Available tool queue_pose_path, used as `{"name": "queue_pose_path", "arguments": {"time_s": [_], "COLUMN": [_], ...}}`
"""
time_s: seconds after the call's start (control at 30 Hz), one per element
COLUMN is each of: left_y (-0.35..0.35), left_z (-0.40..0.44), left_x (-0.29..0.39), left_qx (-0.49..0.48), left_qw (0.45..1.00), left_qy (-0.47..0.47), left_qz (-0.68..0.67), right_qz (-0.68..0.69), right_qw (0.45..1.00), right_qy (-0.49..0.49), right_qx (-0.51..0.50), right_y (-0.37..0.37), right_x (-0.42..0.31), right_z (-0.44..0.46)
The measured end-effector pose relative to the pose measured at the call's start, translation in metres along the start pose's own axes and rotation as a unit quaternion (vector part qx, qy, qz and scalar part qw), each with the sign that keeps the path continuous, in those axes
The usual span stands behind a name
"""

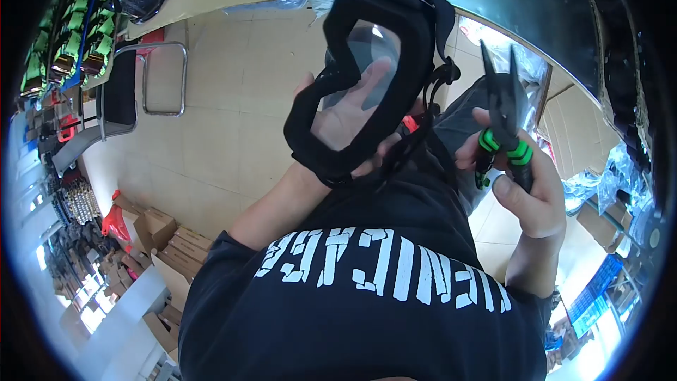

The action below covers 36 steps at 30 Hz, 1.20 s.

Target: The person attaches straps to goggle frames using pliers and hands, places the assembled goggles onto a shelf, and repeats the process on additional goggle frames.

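We see the goggles (pixel 405 92) held up in front of the body, above the lap, with their padded inner side turned toward the face. Our left hand (pixel 345 117) grips them from behind and below, and the palm and some fingers show through the clear lens. The black strap (pixel 416 131) hangs loose along the side nearer the pliers (pixel 503 117). Those we have in the right hand (pixel 539 198), its fingers and thumb wrapped around the handles, which are black with green bands. The pliers' pointed tips stand slightly apart and aim away from us, toward the edge of the bench (pixel 522 4). The goggles and the pliers are near each other but do not touch. Below them we look down on a black shirt (pixel 360 339) with white letters. To the left, across the tiled floor (pixel 211 148), we see a chair (pixel 116 95) with a metal frame, and nearer to us a red bag (pixel 115 223) beside some cardboard boxes (pixel 159 226).
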<state>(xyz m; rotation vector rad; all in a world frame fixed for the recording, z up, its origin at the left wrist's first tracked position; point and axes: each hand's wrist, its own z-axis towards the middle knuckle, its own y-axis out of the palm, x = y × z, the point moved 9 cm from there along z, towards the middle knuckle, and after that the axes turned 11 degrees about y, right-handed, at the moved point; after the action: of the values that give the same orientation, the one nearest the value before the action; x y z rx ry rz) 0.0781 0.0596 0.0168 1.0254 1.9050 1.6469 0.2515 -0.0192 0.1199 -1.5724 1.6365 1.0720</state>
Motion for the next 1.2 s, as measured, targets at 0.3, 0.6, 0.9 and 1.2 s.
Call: {"name": "queue_pose_path", "arguments": {"time_s": [0.3,0.6,0.9,1.2], "left_y": [0.025,0.004,0.001,0.108], "left_z": [-0.014,-0.012,-0.036,-0.023], "left_x": [0.003,-0.01,-0.018,0.051], "left_qx": [-0.041,-0.1,-0.092,-0.135], "left_qw": [0.974,0.993,0.875,0.498], "left_qy": [-0.048,-0.003,0.009,0.365], "left_qz": [-0.219,0.06,0.475,0.775], "right_qz": [-0.018,-0.097,-0.1,-0.099], "right_qw": [0.999,0.955,0.979,0.983], "right_qy": [-0.037,-0.2,-0.172,-0.149], "right_qx": [0.023,0.198,0.052,0.033], "right_y": [0.005,-0.031,-0.037,-0.021], "right_x": [-0.014,-0.061,-0.027,-0.025], "right_z": [-0.001,0.014,0.041,0.052]}}
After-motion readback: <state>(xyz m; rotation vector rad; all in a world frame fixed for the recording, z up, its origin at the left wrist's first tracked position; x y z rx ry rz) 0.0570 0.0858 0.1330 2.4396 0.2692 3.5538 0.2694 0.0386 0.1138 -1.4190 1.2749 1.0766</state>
